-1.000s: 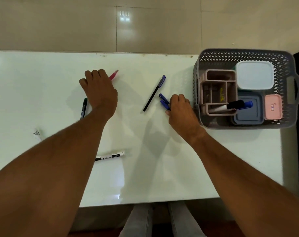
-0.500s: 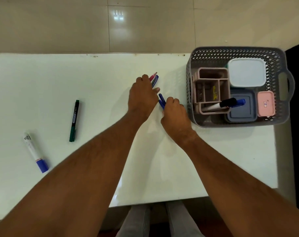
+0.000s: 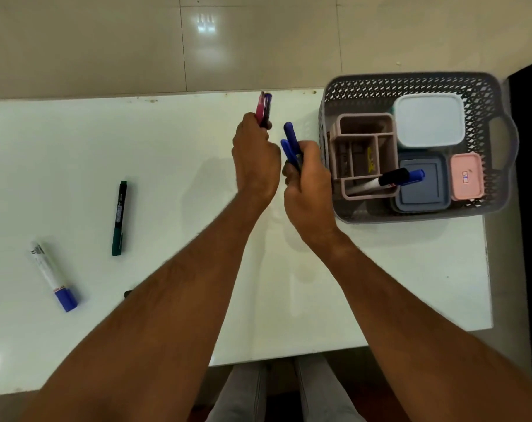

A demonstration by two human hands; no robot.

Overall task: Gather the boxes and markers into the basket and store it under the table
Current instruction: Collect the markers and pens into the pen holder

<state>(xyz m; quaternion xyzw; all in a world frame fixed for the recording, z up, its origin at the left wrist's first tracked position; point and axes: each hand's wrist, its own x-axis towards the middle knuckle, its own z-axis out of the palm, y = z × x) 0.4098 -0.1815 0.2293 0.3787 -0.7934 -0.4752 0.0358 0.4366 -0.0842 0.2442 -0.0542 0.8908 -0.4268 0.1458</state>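
My left hand [image 3: 255, 156] grips a pink pen [image 3: 261, 109] and a dark blue pen [image 3: 267, 108], raised above the white table [image 3: 167, 178]. My right hand [image 3: 308, 175] holds two blue pens [image 3: 290, 141] just left of the grey basket [image 3: 410, 85]. In the basket sit a pink divided organiser [image 3: 363, 120], a white box [image 3: 427, 120], a blue box [image 3: 422, 187], a small pink box [image 3: 466, 176] and a black-capped marker [image 3: 380, 181]. A green marker [image 3: 119, 217] and a blue-capped white marker [image 3: 53, 275] lie on the table's left side.
A dark tip of another marker [image 3: 127, 293] peeks out beside my left forearm. The basket stands at the table's far right corner. Tiled floor [image 3: 106, 41] lies beyond the table; a dark strip [image 3: 529, 208] runs along the right. My legs show below the near edge.
My left hand picked up the pink pen, crossed right, took the dark blue pen and lifted both. My right hand raised its blue pens off the table.
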